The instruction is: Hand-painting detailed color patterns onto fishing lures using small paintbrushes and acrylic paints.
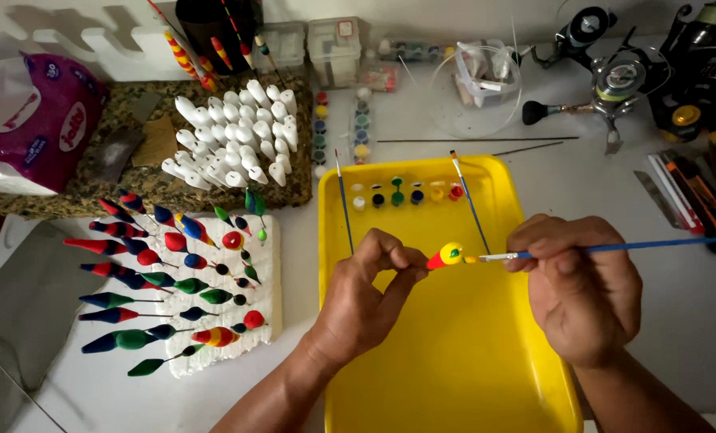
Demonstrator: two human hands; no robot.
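Both forearms enter from the bottom edge, angled inward and upward. Left hand [363, 301] back-up, wrist bent slightly, fingers curled, thumb and forefinger pinched together at the tips toward the right. Right hand [580, 285] back-up, knuckles toward the camera, fingers folded in a pen-style grip; fingertip positions mostly hidden, probably thumb against forefinger. Hands near, not touching.

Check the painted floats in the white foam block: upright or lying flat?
Upright but leaning: the painted floats are stuck by their stems into the foam block, tilting left.
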